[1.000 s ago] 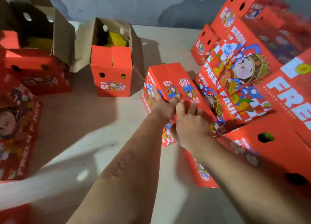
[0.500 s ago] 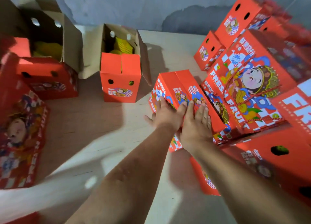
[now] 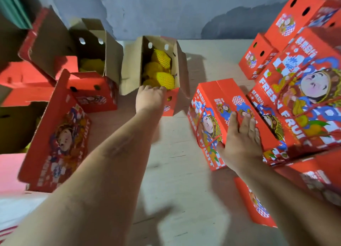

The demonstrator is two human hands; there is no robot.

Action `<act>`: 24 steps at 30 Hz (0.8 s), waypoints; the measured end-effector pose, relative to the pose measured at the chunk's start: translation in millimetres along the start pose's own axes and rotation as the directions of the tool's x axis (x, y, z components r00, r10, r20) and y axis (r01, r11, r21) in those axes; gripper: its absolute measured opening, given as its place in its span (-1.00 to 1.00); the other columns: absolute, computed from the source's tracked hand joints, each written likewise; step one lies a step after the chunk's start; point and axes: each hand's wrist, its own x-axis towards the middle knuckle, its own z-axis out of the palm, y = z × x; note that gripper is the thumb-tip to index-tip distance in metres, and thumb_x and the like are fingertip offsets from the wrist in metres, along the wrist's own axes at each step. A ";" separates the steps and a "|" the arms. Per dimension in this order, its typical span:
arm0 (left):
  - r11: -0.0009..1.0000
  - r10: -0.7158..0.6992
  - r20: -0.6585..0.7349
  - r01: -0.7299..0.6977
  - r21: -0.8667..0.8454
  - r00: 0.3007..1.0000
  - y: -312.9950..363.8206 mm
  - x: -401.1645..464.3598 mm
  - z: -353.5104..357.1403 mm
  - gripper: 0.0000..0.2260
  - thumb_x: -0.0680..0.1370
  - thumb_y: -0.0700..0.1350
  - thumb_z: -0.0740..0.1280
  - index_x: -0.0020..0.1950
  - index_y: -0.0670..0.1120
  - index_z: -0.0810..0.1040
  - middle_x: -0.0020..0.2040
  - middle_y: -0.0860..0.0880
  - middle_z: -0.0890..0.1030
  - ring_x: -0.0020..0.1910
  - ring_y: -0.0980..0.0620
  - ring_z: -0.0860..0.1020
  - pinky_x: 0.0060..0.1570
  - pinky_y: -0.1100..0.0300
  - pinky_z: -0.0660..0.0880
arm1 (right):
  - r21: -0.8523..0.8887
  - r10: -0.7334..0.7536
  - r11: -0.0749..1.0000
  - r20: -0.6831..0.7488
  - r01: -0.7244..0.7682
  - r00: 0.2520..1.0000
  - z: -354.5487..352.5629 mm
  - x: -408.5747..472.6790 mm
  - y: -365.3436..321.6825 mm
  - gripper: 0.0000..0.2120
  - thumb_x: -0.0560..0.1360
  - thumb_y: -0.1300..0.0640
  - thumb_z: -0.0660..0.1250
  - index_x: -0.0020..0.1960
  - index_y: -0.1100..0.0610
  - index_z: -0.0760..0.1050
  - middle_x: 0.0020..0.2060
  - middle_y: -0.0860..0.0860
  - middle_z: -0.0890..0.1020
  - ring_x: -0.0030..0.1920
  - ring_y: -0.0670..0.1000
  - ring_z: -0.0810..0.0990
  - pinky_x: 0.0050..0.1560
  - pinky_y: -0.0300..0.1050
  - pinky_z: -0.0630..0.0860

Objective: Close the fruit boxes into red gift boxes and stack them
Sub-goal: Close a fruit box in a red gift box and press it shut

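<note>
Fingers (image 3: pixel 248 124) lie straight on the closed red box (image 3: pixel 227 105); left hand (image 3: pixel 150 98) grips the open box (image 3: pixel 171 101) beside it.

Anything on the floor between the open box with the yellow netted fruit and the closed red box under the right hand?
Nothing: the head view shows only bare pale floor between the open fruit box and the closed red gift box.

Two bare, sleeveless forearms

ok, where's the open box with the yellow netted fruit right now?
Head view, upper centre: the open box stands on the floor between another open box and the closed gift box, with the left hand at its near edge.
</note>
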 end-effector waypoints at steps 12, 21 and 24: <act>0.994 0.031 0.049 -0.026 -0.104 0.998 31.6 -190.5 -10.4 -0.77 0.53 -0.19 0.28 0.15 0.03 0.53 0.03 -0.02 0.69 0.12 -0.13 0.54 0.09 0.05 0.32 | 0.167 -0.210 0.967 0.087 0.193 0.974 -35.2 -54.8 -44.3 -0.16 0.59 0.13 0.23 0.69 0.01 -0.21 0.65 0.20 -0.25 0.64 0.29 -0.21 0.63 0.17 -0.13; 0.974 0.071 -0.040 -0.078 -0.213 0.997 82.0 -348.3 -13.0 -0.88 0.49 -0.10 0.43 0.01 0.04 0.64 -0.12 0.07 0.65 -0.07 -0.08 0.58 -0.04 0.05 0.44 | 0.292 -0.433 0.836 -0.168 0.465 0.885 -3.9 -227.7 -23.2 -0.61 0.41 0.10 0.49 0.22 -0.04 0.56 0.12 -0.10 0.61 0.30 0.14 0.46 0.23 0.11 0.51; 0.961 0.008 -0.113 -0.038 -0.273 0.994 117.5 -394.0 -17.7 -0.87 0.37 -0.08 0.56 -0.21 0.05 0.63 -0.31 0.09 0.61 -0.27 -0.05 0.56 -0.23 0.10 0.48 | 0.219 -0.472 0.828 -0.227 0.517 0.852 -0.9 -253.4 16.7 -0.82 0.47 0.10 0.39 0.06 -0.05 0.63 0.03 -0.11 0.63 0.05 0.16 0.53 -0.03 0.08 0.50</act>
